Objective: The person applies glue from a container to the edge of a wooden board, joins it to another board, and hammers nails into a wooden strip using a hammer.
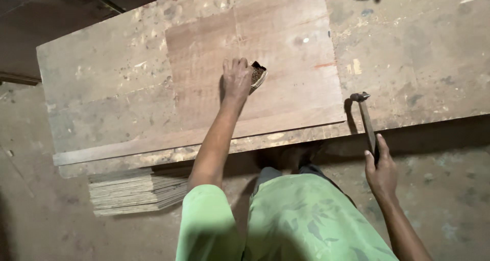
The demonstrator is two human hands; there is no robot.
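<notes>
fingers of left hand (236,80) clamp small box (256,76) on plywood (286,62); right hand (382,171) grips hammer (365,117).

The person wears a light green short-sleeved shirt (306,220) with a faint darker leaf pattern across the front. The sleeve (206,225) on the left ends above the elbow; both forearms are bare. No watch, ring or glove shows on either wrist.

Dim, warm light from above, brightest on the plywood sheet (255,52) and darker toward the floor corners. Short soft shadows beside the hammer (366,120) and left hand (237,80). Slightly soft everywhere, no glare.
</notes>
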